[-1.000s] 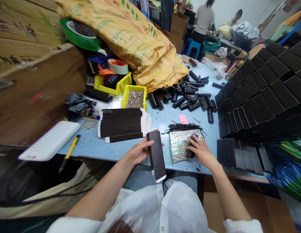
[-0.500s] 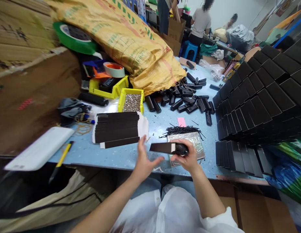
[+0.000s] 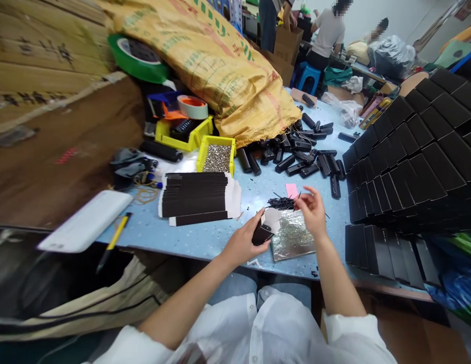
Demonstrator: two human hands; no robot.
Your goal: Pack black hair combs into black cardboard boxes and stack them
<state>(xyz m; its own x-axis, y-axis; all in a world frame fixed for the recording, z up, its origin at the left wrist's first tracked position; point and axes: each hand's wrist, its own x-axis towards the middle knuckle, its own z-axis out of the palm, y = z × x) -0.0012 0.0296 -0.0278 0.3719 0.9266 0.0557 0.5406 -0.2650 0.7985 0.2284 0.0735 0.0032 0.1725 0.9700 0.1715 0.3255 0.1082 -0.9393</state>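
My left hand [image 3: 243, 243] is wrapped around a small black cardboard box [image 3: 262, 233]. Its white inner flaps [image 3: 272, 218] stand open toward the right, and what lies inside I cannot make out. Over a pile of thin black stick-like pieces [image 3: 280, 203], my right hand [image 3: 313, 211] pinches one such piece between thumb and forefinger. Just below that pile lies a flat, shiny clear-wrapped packet [image 3: 294, 237]. A pink slip of paper [image 3: 291, 190] is right behind the pile.
Flattened black boxes [image 3: 195, 196] lie left of my hands. Yellow bins [image 3: 232, 161], one with small metal parts, and a yellow sack [image 3: 243, 101] stand behind. Black handheld devices [image 3: 303, 156] are heaped beyond. Stacked black boxes [image 3: 402, 172] rise at right. Other people work in the background.
The black box has passed into my left hand, its open end now turned to the right. My right hand has let go of it and moved to the thin black pieces. The view has shifted slightly.
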